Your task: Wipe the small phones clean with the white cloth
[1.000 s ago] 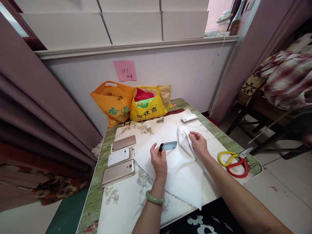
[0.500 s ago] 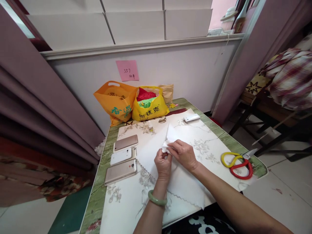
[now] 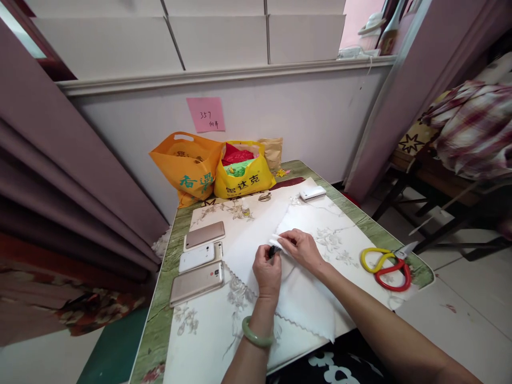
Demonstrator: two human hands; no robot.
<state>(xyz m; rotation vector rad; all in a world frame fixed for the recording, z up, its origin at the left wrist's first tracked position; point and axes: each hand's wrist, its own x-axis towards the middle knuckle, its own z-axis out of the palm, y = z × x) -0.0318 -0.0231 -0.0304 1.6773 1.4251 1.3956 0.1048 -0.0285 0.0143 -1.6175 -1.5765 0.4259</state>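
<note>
Evidently the table (image 3: 156, 314) carries most of the scene, with the white cloth (image 3: 306, 304) spread over its middle and running towards five o'clock from the hands; the cloth looks thin, light and limp, so it probably folds easily under a fingertip and is best taken by an edge or a corner; the scissors (image 3: 399, 256) lie at three o'clock, well apart from the hands; the right hand (image 3: 300, 246), at three o'clock of the left fingertips, pinches a gathered fold of the cloth; the left hand (image 3: 267, 270), at six o'clock, has its fingers closed around the small black object (image 3: 272, 250), which sits just beside that fold, mostly hidden; it seems light and stiff, perhaps smooth enough to slip, so a pinch on its sides near one end suits it; whether cloth touches it, I cannot tell
</note>
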